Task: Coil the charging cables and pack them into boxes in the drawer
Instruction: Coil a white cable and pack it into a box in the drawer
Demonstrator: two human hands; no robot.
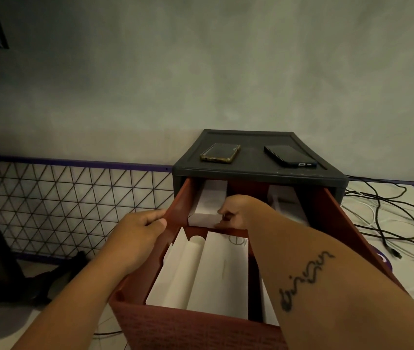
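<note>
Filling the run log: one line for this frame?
left hand: grips drawer wall | right hand: grips white box, back left | cables: loose, off to right

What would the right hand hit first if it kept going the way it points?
The white box at the back left of the drawer; the right hand's fingertips seem to pinch its corner.
</note>
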